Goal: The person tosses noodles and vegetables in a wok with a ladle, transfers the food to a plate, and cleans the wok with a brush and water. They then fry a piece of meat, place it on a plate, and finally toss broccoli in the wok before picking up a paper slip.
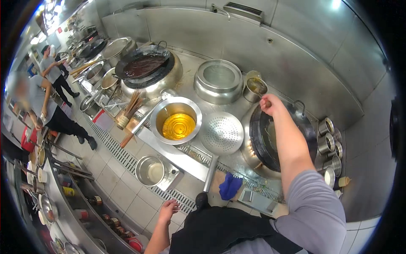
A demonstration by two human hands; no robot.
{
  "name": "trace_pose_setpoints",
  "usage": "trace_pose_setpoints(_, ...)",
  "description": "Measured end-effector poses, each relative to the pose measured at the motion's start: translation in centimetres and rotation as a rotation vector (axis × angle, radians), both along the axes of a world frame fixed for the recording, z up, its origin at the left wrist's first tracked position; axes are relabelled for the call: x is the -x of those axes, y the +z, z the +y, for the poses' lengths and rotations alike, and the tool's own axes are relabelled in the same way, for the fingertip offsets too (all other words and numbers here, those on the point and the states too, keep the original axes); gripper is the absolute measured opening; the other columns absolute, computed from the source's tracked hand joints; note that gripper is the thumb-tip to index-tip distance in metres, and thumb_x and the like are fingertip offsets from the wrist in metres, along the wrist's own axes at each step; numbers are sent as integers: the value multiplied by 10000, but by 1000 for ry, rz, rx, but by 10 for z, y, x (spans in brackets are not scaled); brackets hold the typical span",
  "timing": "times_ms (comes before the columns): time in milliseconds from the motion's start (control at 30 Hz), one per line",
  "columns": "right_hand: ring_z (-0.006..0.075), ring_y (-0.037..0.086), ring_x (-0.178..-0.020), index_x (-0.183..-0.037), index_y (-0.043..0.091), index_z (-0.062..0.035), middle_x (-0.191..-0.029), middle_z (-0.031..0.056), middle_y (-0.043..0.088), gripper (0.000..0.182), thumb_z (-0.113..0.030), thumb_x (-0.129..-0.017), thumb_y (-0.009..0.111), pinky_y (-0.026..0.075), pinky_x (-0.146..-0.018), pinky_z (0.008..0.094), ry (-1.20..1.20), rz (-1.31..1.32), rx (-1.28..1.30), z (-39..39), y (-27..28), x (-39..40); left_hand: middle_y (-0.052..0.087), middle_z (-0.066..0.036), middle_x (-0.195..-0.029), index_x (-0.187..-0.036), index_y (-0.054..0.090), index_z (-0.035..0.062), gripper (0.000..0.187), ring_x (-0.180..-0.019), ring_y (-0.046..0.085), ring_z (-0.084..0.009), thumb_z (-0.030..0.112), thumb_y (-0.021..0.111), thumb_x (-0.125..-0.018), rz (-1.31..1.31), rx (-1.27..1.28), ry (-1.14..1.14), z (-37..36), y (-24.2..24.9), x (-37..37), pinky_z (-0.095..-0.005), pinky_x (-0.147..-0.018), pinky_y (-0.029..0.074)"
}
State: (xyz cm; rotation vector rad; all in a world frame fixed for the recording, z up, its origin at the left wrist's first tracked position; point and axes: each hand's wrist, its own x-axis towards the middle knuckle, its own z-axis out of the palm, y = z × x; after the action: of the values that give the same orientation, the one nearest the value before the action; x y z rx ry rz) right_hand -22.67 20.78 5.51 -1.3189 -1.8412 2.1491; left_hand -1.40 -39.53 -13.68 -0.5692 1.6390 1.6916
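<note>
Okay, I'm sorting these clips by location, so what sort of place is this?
Most likely a restaurant's commercial kitchen: big woks, one holding dark liquid, sit on a long steel cooking range, with a slotted floor drain running alongside.

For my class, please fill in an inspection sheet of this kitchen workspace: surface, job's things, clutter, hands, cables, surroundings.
Surface: steel range, scraps along the front gutter
Job's things: small pot beside the black wok
Clutter: metal pot of yellow liquid, perforated strainer, blue cloth
Hands: right hand curled at the small pot, grip unclear; left hand loosely open, nothing visible in it
Cables: nothing seen
Surroundings: people at left, tiled floor
</note>
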Motion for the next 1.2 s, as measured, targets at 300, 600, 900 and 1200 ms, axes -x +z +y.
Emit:
trace_pose_setpoints(300,282,638,-570,-866,609,38,-834,206,635,170,-52,-768,503,482,-458,392,427,-422,-1259,-41,72,-18,632,-115,-1007,-1169,515,20,330,-856,626,-204,217,515,-905,-40,-60,-136,-7,-9,17,-314,-736,488)
trace_pose_setpoints(600,144,457,-415,-826,508,-16,-617,54,505,92,-91,-776,529,328,-357,277,140,102,-82,-117,13,26,624,-142,-1017,-1208,479,7,390,-893,618,-210,301,434,-957,-266,-478,-271,124,22,48,-320,-788,505)
trace_pose_setpoints(900,112,470,-472,-869,430,51,-623,17,475,192,-91,-773,515,336,-403,239,1,562,1050,-108,35,-32,608,-112,-915,-1261,450,-15,422,-778,589,-210,208,531,-913,345,65,-222,134,18,73,-334,-733,486)
trace_pose_setpoints(1200,114,443,-470,-944,456,69,-638,24,475,222,-79,-787,509,328,-397,247,-26,641,1015,-71,97,-199,515,-195,-1173,-1200,480,-22,468,-1107,495,-350,122,639,-784,1413,295,-393,271,153,3,-400,-963,391)
